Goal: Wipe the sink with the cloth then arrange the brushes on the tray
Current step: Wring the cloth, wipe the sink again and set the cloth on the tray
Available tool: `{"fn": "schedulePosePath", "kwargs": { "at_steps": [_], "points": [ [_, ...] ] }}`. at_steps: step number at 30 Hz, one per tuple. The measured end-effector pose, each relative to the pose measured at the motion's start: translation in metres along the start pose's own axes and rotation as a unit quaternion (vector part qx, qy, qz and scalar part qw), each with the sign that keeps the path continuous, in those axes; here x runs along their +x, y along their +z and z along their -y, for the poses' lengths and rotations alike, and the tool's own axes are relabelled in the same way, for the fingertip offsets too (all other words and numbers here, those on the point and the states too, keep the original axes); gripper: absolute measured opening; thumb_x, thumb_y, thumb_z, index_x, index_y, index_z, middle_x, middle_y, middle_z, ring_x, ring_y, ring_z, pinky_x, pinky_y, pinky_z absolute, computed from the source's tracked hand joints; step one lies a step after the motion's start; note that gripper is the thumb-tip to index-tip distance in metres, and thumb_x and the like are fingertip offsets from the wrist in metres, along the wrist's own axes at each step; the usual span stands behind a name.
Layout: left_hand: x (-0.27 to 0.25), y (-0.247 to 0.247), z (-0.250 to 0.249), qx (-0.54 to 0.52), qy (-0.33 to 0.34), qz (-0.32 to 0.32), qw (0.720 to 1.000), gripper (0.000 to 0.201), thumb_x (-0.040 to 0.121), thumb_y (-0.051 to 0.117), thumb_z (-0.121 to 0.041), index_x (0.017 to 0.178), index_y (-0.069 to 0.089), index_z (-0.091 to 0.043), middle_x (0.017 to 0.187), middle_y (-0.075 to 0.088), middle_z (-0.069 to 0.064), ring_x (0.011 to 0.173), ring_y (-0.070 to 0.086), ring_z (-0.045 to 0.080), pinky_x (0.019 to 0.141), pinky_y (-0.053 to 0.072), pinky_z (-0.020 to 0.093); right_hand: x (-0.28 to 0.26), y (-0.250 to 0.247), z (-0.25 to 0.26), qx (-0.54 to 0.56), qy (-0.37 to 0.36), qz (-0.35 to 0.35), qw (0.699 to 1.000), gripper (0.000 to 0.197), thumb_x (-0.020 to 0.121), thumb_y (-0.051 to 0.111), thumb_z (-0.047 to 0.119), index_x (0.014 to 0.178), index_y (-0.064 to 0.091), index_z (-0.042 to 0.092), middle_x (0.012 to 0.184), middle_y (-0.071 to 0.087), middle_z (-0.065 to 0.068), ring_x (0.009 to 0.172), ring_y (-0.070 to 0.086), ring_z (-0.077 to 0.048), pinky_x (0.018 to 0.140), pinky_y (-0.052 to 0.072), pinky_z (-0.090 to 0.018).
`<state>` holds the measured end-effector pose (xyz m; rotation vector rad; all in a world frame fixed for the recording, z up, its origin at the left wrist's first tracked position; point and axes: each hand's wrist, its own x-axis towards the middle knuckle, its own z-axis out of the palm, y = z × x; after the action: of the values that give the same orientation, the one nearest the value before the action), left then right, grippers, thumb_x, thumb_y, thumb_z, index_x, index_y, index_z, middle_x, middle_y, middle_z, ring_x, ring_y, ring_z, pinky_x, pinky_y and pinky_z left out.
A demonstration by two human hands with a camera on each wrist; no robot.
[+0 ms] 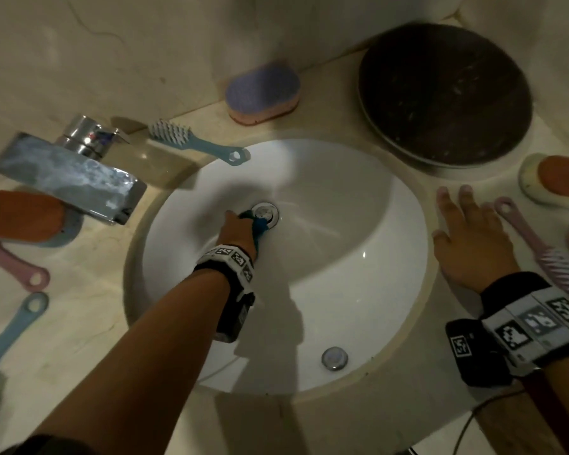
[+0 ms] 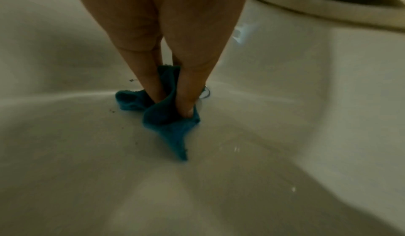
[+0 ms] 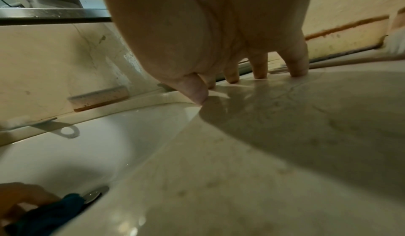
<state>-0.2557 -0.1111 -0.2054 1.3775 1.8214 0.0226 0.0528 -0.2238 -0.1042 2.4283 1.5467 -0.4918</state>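
1. Wiping is under way: the left hand (image 1: 240, 229) reaches to the bottom of the white sink (image 1: 358, 224), its fingers (image 2: 186, 91) pinched on a small blue cloth (image 2: 168, 118) bunched against the basin just beside the drain (image 1: 266, 213), probably so the pressure falls on one spot.
2. The right hand (image 1: 467, 238) rests flat on the countertop (image 1: 89, 323) at the sink's right edge, fingers spread and straight, holding nothing; it looks like a brace.
3. The brushes lie untouched around the basin: a blue brush (image 1: 191, 139) at the back rim, a pink brush (image 1: 539, 247) beside the right hand, more along the left edge.
4. The dark round tray (image 1: 440, 93) sits bare in the back right corner, so arranging has not begun.
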Motion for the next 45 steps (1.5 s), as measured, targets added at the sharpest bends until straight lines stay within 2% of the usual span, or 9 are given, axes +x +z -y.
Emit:
{"fn": "schedulePosePath", "kwargs": {
  "at_steps": [4, 7, 16, 24, 29, 36, 39, 42, 45],
  "points": [
    [0.005, 0.007, -0.003, 0.171, 0.049, -0.009, 0.984, 0.043, 0.087, 0.062, -0.018, 0.125, 0.048, -0.005, 0.131, 0.041, 0.019, 0.111, 0.052, 0.036, 0.088, 0.044, 0.034, 0.0, -0.001, 0.0, -0.008, -0.005, 0.004, 1.0, 0.065, 0.093, 0.029, 0.033, 0.15, -0.003, 0.027, 0.159, -0.006, -0.008, 0.144, 0.007, -0.038, 0.115, 0.016, -0.056],
    [0.012, 0.007, -0.006, 0.231, 0.089, -0.004, 0.969, 0.055, 0.086, 0.064, -0.027, 0.132, 0.043, -0.005, 0.134, 0.036, 0.018, 0.116, 0.049, 0.035, 0.099, 0.039, 0.035, -0.005, -0.001, 0.002, 0.016, -0.003, -0.014, 1.0, 0.062, 0.093, 0.027, 0.031, 0.15, 0.005, 0.026, 0.159, 0.0, -0.008, 0.145, 0.006, -0.035, 0.116, 0.015, -0.056],
    [-0.009, 0.004, -0.01, 0.246, 0.14, 0.03, 0.959, 0.04, 0.092, 0.052, -0.015, 0.131, 0.047, -0.008, 0.132, 0.051, 0.016, 0.119, 0.051, 0.032, 0.098, 0.041, 0.035, -0.005, -0.005, 0.006, 0.006, -0.006, -0.004, 1.0, 0.064, 0.093, 0.029, 0.032, 0.15, 0.002, 0.026, 0.159, -0.002, -0.009, 0.144, 0.007, -0.038, 0.115, 0.016, -0.056],
    [0.003, -0.027, -0.007, 0.09, 0.094, -0.146, 0.981, 0.032, 0.099, 0.036, -0.019, 0.126, 0.044, -0.005, 0.129, 0.049, 0.023, 0.115, 0.05, 0.036, 0.097, 0.039, 0.039, -0.006, -0.006, 0.005, 0.005, 0.001, -0.006, 1.0, 0.067, 0.094, 0.041, 0.025, 0.151, 0.005, 0.024, 0.159, 0.001, -0.01, 0.143, 0.01, -0.04, 0.114, 0.017, -0.056],
    [0.0, -0.006, -0.002, 0.154, 0.066, -0.052, 0.985, 0.038, 0.099, 0.037, -0.012, 0.135, 0.04, -0.001, 0.14, 0.036, 0.022, 0.124, 0.042, 0.037, 0.106, 0.033, 0.039, -0.01, -0.005, 0.007, 0.004, 0.0, -0.003, 1.0, 0.081, 0.073, 0.008, 0.047, 0.15, 0.003, 0.027, 0.159, -0.001, -0.009, 0.143, 0.01, -0.039, 0.114, 0.016, -0.056],
    [-0.024, 0.014, -0.028, 0.196, 0.067, 0.045, 0.977, 0.046, 0.091, 0.056, -0.021, 0.132, 0.043, -0.005, 0.133, 0.046, 0.018, 0.118, 0.051, 0.031, 0.093, 0.042, 0.031, -0.009, -0.006, 0.008, 0.003, 0.004, 0.001, 1.0, 0.079, 0.074, 0.015, 0.04, 0.15, -0.001, 0.027, 0.159, -0.004, -0.008, 0.144, 0.006, -0.038, 0.115, 0.015, -0.055],
    [-0.03, 0.028, -0.037, 0.201, 0.104, 0.088, 0.97, 0.048, 0.092, 0.055, -0.019, 0.135, 0.038, -0.008, 0.14, 0.039, 0.017, 0.123, 0.047, 0.033, 0.1, 0.039, 0.034, -0.01, -0.008, 0.008, 0.01, -0.002, 0.001, 1.0, 0.078, 0.075, 0.017, 0.038, 0.15, 0.002, 0.026, 0.159, -0.002, -0.009, 0.144, 0.008, -0.038, 0.115, 0.016, -0.056],
    [-0.027, 0.034, -0.047, 0.209, 0.111, 0.091, 0.967, 0.058, 0.091, 0.055, -0.017, 0.143, 0.029, -0.012, 0.147, 0.026, 0.017, 0.129, 0.039, 0.036, 0.106, 0.034, 0.04, -0.009, -0.007, 0.007, 0.005, -0.001, 0.0, 1.0, 0.076, 0.077, 0.018, 0.038, 0.15, 0.004, 0.026, 0.159, 0.0, -0.008, 0.144, 0.009, -0.038, 0.115, 0.017, -0.056],
    [-0.021, 0.036, -0.052, 0.223, 0.125, 0.074, 0.964, 0.061, 0.086, 0.061, -0.01, 0.139, 0.031, -0.011, 0.14, 0.036, 0.019, 0.125, 0.044, 0.036, 0.102, 0.04, 0.043, -0.005, -0.003, 0.003, -0.005, 0.003, -0.002, 1.0, 0.063, 0.093, 0.027, 0.033, 0.15, 0.0, 0.027, 0.16, -0.005, -0.006, 0.144, 0.007, -0.038, 0.115, 0.016, -0.055]
  ]
}}
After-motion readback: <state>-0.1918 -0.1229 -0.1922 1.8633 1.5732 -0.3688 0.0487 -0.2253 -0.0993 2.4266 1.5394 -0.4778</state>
